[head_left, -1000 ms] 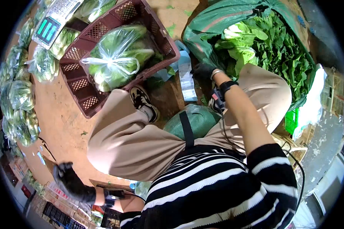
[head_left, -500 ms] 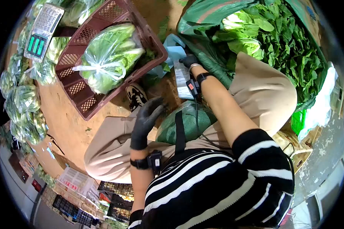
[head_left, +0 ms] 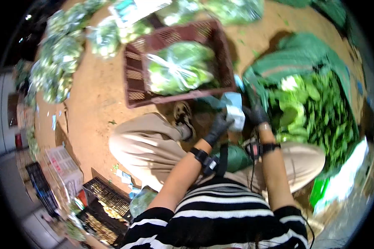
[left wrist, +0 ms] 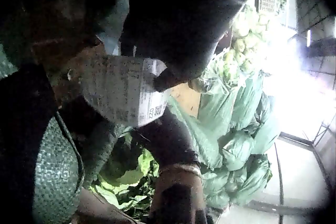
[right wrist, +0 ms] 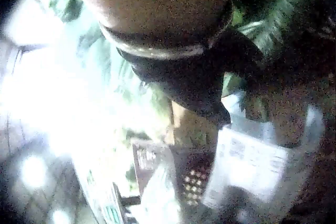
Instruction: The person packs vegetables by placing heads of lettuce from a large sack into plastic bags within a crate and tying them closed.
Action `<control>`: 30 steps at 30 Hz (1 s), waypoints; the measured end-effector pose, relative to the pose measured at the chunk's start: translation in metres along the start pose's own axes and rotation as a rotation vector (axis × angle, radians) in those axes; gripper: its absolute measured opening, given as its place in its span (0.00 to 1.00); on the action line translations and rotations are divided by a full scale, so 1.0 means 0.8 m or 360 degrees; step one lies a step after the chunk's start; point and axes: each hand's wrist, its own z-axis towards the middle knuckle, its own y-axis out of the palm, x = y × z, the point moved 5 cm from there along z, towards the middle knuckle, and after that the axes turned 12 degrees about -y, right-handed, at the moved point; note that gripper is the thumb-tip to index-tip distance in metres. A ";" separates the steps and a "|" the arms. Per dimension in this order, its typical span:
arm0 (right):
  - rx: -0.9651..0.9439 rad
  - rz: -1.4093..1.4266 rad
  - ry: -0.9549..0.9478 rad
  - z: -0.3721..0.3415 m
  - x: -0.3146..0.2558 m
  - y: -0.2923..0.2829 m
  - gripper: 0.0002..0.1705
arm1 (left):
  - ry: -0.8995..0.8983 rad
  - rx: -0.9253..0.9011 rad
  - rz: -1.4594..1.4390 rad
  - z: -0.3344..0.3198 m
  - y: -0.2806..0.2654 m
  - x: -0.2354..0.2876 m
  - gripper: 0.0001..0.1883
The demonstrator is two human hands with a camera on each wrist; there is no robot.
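Note:
Both hands wear dark gloves and meet over a strip of printed paper labels (head_left: 235,116) with a blue backing, between the person's knees. My left hand (head_left: 220,125) pinches the strip from the left; its thumb lies over the printed face (left wrist: 123,87) in the left wrist view. On the other side, my right hand (head_left: 257,115) holds the strip's edge, fingertips at a corner of the labels (right wrist: 247,163) in the right wrist view. A knotted clear bag of leafy greens (head_left: 180,68) lies in a maroon crate (head_left: 178,98) ahead.
A green sack (head_left: 295,54) of loose leafy greens (head_left: 324,112) stands open at the right. Bagged vegetables (head_left: 56,62) line the far left, and a scale (head_left: 139,10) sits behind the crate. Black crates (head_left: 106,195) stand at the lower left.
My left hand has swung in from the far left to the label strip. The right hand has taken hold of the strip and lifted it toward the body. The head view has turned.

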 end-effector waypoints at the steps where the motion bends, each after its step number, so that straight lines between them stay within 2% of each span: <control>1: 0.0250 -0.0027 -0.0605 -0.002 -0.017 -0.004 0.45 | 0.0112 0.0096 0.0027 -0.006 -0.003 0.019 0.22; 2: 0.0260 -0.0336 -0.0920 -0.012 -0.042 -0.006 0.41 | 0.0127 0.0047 0.0069 0.001 -0.003 0.013 0.22; 3: -0.0024 0.0137 -0.0914 -0.024 -0.066 -0.004 0.33 | 0.0121 -0.0017 0.0108 0.007 -0.002 0.001 0.22; 4: -0.0382 0.0146 -0.0701 -0.033 -0.067 0.009 0.25 | 0.0302 -0.0132 0.0067 0.006 0.003 0.008 0.22; 5: -0.0324 0.0049 -0.0756 -0.041 -0.074 0.013 0.18 | 0.0186 -0.0249 0.0196 -0.004 0.002 0.025 0.22; 6: -0.0404 -0.0079 -0.0719 -0.043 -0.072 0.013 0.18 | 0.0064 -0.0371 0.0326 -0.017 0.000 0.040 0.22; 7: -0.0453 -0.0141 -0.0799 -0.044 -0.074 0.014 0.15 | 0.0091 -0.0366 0.0320 -0.016 -0.002 0.042 0.22; 9: -0.0526 -0.0103 -0.0741 -0.039 -0.062 0.020 0.14 | -0.0127 -0.0436 0.0667 -0.015 -0.001 0.029 0.19; 12: -0.0655 -0.0007 -0.0623 -0.033 -0.052 0.034 0.14 | 0.0062 -0.0340 0.0448 -0.020 -0.012 0.031 0.16; 13: -0.0626 -0.0023 -0.0631 -0.032 -0.053 0.035 0.13 | 0.0029 -0.0316 0.0314 -0.022 -0.013 0.033 0.13; 15: -0.0595 -0.0044 -0.0631 -0.025 -0.036 0.043 0.13 | -0.0028 -0.0393 0.0318 -0.022 -0.017 0.035 0.15; 16: -0.0597 0.0144 -0.0497 -0.019 -0.005 0.054 0.12 | -0.0090 -0.0470 0.0326 -0.023 -0.018 0.035 0.17; 17: -0.0598 0.0330 -0.0353 -0.020 -0.022 0.044 0.12 | -0.0101 -0.0489 0.0319 -0.022 -0.020 0.033 0.17; 18: -0.0945 0.0436 -0.0273 -0.015 -0.036 0.029 0.13 | -0.0001 -0.0433 0.0077 -0.020 -0.022 0.037 0.17; 19: -0.0894 0.0519 -0.0250 -0.015 -0.051 0.019 0.13 | 0.0086 -0.0385 -0.0174 -0.020 -0.021 0.039 0.17; 20: -0.0833 0.0594 -0.0227 -0.016 -0.057 0.013 0.14 | -0.0038 -0.0711 -0.0343 -0.011 -0.015 0.030 0.18; 22: -0.0763 0.0672 -0.0092 -0.012 -0.051 0.014 0.15 | 0.0043 -0.0318 -0.0163 -0.009 -0.025 0.024 0.17; 23: -0.0653 0.0857 -0.0074 -0.014 -0.054 0.020 0.17 | 0.0035 -0.0342 -0.0180 -0.009 -0.027 0.027 0.17; 24: -0.0809 0.0672 -0.0397 -0.010 -0.066 0.022 0.18 | 0.0043 -0.0363 -0.0013 -0.006 -0.029 0.030 0.17; 26: -0.1136 0.0102 -0.0475 -0.014 -0.073 0.037 0.18 | 0.0040 -0.0391 0.0151 -0.007 -0.030 0.035 0.16; 28: -0.1081 0.0137 -0.0463 -0.013 -0.065 0.040 0.16 | -0.0021 -0.0417 0.0381 -0.009 -0.031 0.044 0.15; 29: -0.1083 0.0328 -0.0343 -0.013 -0.059 0.039 0.15 | -0.0096 -0.0389 0.0559 -0.021 -0.038 0.076 0.14; 30: -0.1083 0.0520 -0.0221 -0.012 -0.054 0.039 0.15 | -0.0101 -0.0389 0.0551 -0.016 -0.036 0.064 0.14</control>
